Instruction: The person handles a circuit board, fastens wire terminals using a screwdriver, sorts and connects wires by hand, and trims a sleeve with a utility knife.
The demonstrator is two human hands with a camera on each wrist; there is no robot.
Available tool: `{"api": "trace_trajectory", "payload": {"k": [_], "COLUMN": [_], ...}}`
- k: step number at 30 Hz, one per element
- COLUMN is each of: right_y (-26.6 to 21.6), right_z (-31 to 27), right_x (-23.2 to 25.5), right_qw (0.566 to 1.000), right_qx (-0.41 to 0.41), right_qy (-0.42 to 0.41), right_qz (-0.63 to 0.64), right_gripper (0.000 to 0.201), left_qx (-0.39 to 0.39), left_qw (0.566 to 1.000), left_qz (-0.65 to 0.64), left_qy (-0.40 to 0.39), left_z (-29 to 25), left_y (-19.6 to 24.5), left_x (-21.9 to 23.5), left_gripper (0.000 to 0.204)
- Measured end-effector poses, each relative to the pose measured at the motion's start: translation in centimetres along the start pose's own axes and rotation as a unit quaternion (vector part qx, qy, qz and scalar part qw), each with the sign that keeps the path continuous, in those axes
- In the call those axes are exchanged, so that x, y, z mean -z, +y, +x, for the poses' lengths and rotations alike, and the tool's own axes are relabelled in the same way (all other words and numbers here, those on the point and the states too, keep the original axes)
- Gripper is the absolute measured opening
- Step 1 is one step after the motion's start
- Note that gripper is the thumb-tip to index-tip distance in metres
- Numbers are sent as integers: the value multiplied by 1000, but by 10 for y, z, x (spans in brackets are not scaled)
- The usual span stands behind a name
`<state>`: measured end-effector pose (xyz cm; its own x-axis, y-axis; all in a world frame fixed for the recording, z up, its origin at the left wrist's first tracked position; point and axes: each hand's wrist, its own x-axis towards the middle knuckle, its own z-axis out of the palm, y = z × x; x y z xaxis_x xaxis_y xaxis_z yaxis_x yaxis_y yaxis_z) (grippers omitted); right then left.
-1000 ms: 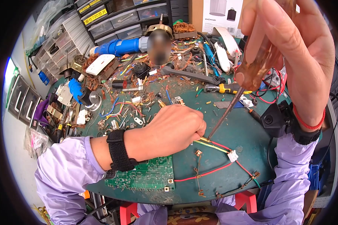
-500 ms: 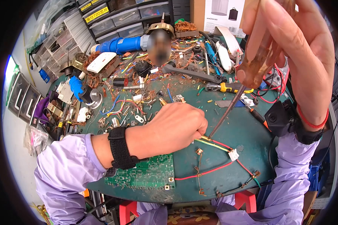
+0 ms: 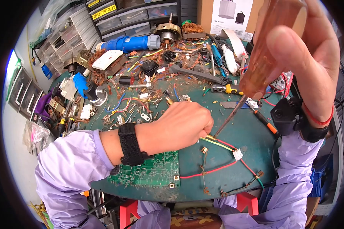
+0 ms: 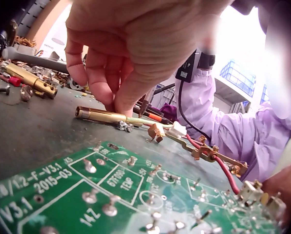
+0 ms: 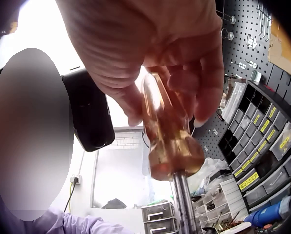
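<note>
Pinched in my left hand [image 3: 183, 126] is the end of a brass tube [image 4: 100, 114], where a yellow-green wire [image 3: 218, 143] and a red wire [image 3: 226, 143] come out beside the fingertips. My right hand [image 3: 313, 57] grips the amber handle [image 5: 169, 141] of a screwdriver from above. Its slanted metal shaft [image 3: 231, 117] reaches down to the wires just right of my left fingers. A white connector [image 3: 237, 154] joins the wires. Below my left wrist lies a green circuit board [image 3: 149, 173]; in the left wrist view, my left hand [image 4: 135, 44] is above the table behind the board.
Small screws and metal bits [image 3: 130, 114] lie left of my left hand. Farther back are a grey wrench [image 3: 197, 74], a blue plug [image 3: 128, 44] and scrap wires. An orange-and-black tool [image 3: 265, 121] lies at the right. Thin copper strips [image 3: 203, 171] are near the front edge.
The head view has shifted slightly. My right hand's fingers lie differently around the screwdriver handle, while the shaft's tip stays by the wires. My left hand keeps its pinch.
</note>
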<state>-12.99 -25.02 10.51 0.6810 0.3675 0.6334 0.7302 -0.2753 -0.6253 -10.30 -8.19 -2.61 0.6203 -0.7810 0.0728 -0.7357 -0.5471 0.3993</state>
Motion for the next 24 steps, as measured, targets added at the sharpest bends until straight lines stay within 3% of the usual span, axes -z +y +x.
{"api": "trace_trajectory", "payload": {"k": [13,24], "right_y": [11,4], "right_z": [-1,0], "right_x": [31,7], "right_qw": [1000,1000], "right_qx": [4,4], "right_qy": [-10,-21], "right_qz": [4,10], "right_gripper": [45,45], "left_qx": [12,16], "left_qw": [1000,1000], "left_qz": [-9,-10], "left_qy": [-4,-12], "left_z": [0,0], "left_y": [2,1], "left_x": [1,1], "left_gripper": [4,5]}}
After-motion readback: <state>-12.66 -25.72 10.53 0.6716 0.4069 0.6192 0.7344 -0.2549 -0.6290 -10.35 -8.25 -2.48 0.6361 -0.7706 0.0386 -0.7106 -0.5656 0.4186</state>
